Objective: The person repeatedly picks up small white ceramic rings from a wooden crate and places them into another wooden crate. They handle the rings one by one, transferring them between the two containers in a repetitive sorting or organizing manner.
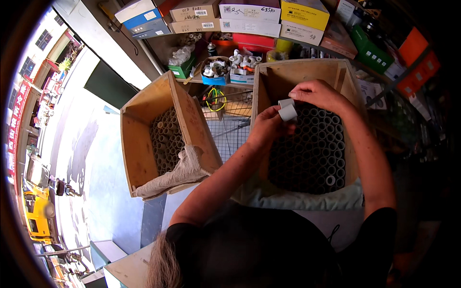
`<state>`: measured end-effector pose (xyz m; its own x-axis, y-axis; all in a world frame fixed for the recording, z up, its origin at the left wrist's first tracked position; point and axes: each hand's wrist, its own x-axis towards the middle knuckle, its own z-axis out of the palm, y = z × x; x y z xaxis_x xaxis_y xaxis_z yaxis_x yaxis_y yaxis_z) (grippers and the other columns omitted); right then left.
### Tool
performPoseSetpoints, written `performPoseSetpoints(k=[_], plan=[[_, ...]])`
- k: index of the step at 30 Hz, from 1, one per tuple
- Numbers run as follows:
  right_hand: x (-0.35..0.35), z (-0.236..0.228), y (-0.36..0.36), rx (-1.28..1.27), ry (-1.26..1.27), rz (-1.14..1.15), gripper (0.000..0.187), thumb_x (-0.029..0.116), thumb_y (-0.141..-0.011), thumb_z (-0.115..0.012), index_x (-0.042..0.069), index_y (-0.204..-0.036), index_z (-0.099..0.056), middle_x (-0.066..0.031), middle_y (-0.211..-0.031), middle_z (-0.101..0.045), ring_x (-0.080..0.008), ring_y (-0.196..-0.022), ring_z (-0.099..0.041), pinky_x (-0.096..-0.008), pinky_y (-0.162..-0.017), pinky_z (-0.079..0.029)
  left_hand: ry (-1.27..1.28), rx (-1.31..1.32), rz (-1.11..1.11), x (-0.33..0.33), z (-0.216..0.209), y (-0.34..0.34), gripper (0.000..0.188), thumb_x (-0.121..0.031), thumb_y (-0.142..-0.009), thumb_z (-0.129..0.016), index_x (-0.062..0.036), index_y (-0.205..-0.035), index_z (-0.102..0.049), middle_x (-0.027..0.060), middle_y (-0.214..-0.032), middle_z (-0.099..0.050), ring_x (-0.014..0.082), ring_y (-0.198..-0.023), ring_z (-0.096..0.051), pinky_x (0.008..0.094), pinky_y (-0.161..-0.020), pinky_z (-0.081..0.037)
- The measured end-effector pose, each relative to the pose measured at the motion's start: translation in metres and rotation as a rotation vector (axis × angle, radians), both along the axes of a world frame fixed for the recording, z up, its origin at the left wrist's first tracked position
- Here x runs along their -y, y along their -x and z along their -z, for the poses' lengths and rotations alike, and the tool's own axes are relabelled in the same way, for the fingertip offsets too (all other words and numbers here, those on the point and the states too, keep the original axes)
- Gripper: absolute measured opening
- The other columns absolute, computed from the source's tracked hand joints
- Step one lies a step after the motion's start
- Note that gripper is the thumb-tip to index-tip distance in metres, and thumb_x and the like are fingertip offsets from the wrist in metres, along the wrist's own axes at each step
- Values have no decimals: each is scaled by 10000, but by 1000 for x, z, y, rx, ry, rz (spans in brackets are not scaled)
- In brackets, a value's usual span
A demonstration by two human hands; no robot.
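Black shirt (pixel 269 249) foremost. Left hand (pixel 270 126) clamped on white plastic pipe fitting (pixel 288 113); right hand (pixel 314 93) at its rim, grip unclear. Below: wooden box (pixel 283 77) of short tubes (pixel 331 139).

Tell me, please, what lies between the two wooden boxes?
In the head view, a wire grid shows between the left box and right box, with a yellow loop toward its far end; the left forearm covers some of the near end.
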<state>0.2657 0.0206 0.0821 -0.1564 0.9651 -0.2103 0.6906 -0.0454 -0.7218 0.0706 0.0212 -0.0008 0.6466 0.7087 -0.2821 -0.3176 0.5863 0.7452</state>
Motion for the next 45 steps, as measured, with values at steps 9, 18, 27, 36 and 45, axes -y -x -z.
performPoseSetpoints(k=[9,18,27,36,45], plan=[[0,16,-2,-359,237,0,334,208,-888,-576,41,-1177,-576,-39,-1012,-629,-110,-907,-583,-259,-799,-475,-38,22,3,-3,6,-2,215,-77,-919,-485,-57,-1134,-483,101,-935,-628,182,-747,-641,317,-694,-549],[-5,15,2,-346,167,97,294,149,-853,-613,8,-1108,-573,-55,-1006,-606,-118,-883,-581,-263,-789,-486,-98,7,7,1,3,2,344,-69,-901,-517,-43,-1239,-454,110,-954,-629,185,-739,-632,312,-686,-539],[-33,73,-45,67,-126,246,309,104,-722,-691,0,-993,-587,-60,-877,-612,-140,-784,-581,-276,-693,-478,-370,-168,444,5,15,-3,371,34,-788,-480,7,-1153,-536,140,-969,-612,200,-710,-652,299,-599,-556],[-64,133,-58,563,-135,287,242,198,-660,-717,34,-828,-658,-162,-775,-645,-300,-735,-627,-387,-674,-489,-680,-268,758,16,14,-2,401,66,-714,-478,-34,-1083,-599,111,-969,-609,173,-780,-625,282,-644,-551],[-74,179,-62,620,-141,455,355,260,-701,-693,-35,-893,-650,-252,-919,-630,-389,-915,-603,-429,-803,-488,-712,-295,779,18,6,3,386,55,-723,-472,-36,-1075,-605,130,-986,-611,218,-796,-633,306,-667,-546]])
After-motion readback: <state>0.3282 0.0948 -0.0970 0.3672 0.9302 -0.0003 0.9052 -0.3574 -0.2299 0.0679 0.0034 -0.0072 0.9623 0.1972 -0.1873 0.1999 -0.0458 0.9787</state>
